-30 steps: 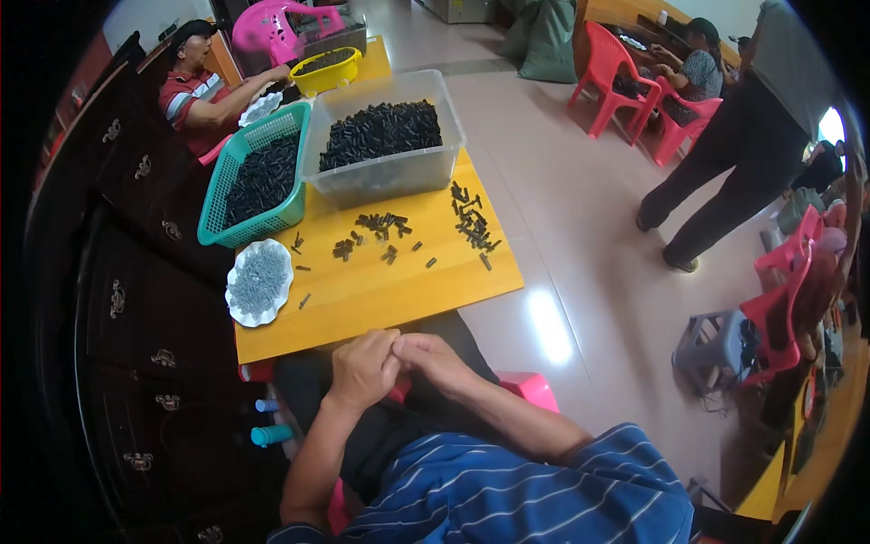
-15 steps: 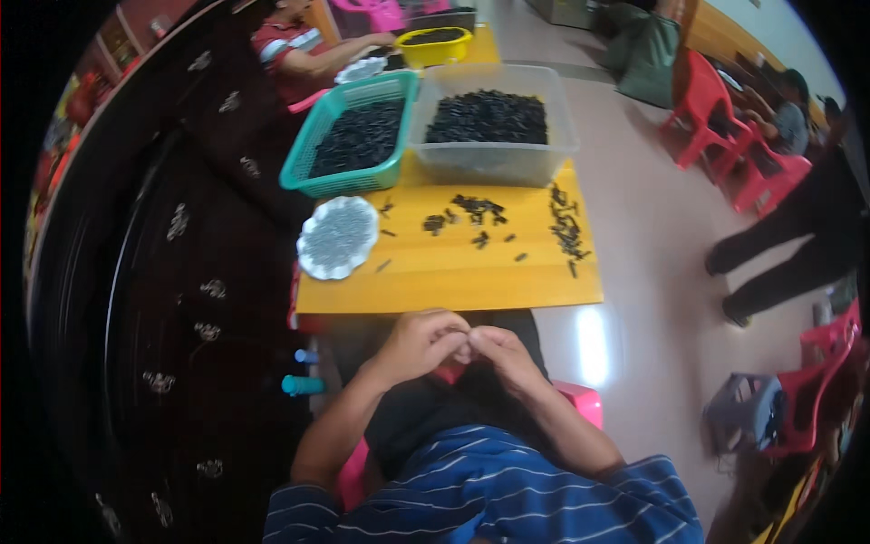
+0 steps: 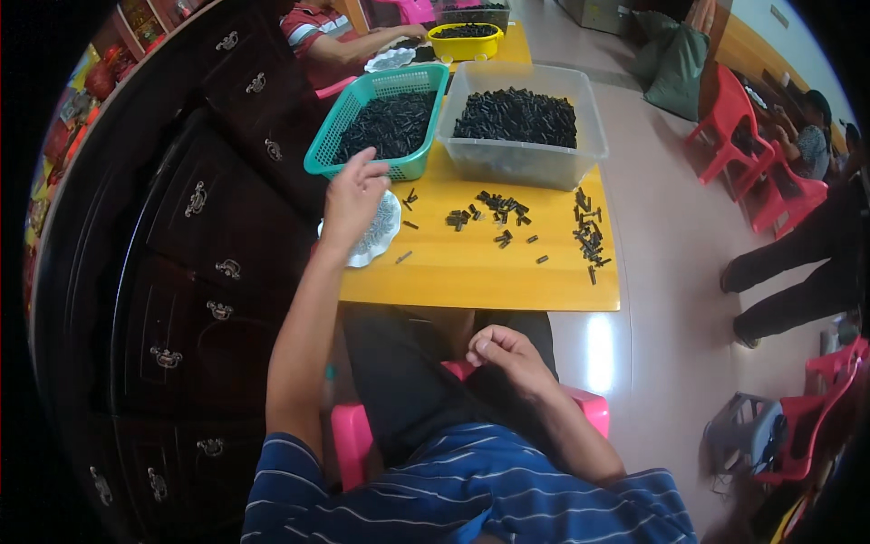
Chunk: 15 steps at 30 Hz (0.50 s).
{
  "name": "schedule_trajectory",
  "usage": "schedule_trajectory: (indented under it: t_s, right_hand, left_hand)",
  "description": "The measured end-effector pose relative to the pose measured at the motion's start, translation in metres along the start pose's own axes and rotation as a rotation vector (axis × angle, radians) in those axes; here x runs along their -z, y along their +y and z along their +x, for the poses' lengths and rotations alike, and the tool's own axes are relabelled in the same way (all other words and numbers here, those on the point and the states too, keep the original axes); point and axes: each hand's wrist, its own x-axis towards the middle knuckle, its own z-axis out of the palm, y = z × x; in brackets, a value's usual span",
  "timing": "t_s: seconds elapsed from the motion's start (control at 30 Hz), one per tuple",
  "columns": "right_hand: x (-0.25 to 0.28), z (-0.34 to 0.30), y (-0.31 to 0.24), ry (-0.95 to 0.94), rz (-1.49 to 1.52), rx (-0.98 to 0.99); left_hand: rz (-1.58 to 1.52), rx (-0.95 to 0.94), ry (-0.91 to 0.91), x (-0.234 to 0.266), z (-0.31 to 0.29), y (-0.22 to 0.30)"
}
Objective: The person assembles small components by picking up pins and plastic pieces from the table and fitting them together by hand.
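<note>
My left hand (image 3: 355,201) is raised over the white scalloped plate (image 3: 370,260), close to the front of the green basket (image 3: 332,136). Its fingers are stretched and somewhat apart, with nothing visible in them. Many tiny silvery pieces (image 3: 381,227) lie in the plate, partly hidden by that hand. Over my lap, in front of the table edge, my right hand (image 3: 507,354) is curled with thumb against fingers; what it may hold is too small to make out. Small black tube-like pieces (image 3: 390,125) fill the basket.
A clear plastic bin (image 3: 517,163) of black pieces stands beside the basket on the yellow table (image 3: 480,286). Loose black pieces (image 3: 589,238) lie along its right side. Across the table, a person's arm (image 3: 373,42) reaches beside a yellow tub (image 3: 467,45). Dark drawers (image 3: 172,308) rise at left.
My hands were together over my lap, fingertips meeting. My left hand has moved forward and up to the plate, its fingers opening; my right hand stays over my lap.
</note>
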Motion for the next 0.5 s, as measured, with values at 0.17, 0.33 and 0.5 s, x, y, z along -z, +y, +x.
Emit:
schedule_trajectory:
  t_s: [0.17, 0.33, 0.5]
  right_hand:
    - [0.003, 0.0, -0.005, 0.024, -0.016, -0.023]
    - [0.002, 0.0, -0.003, 0.001, 0.004, -0.038]
    - [0.004, -0.001, -0.002, 0.01, 0.015, -0.031]
  left_hand:
    - [0.182, 0.048, -0.254, -0.028, -0.043, -0.028]
    - [0.352, -0.119, -0.306, -0.072, -0.095, -0.043]
    - [0.531, -0.188, -0.22, -0.096, -0.092, -0.053]
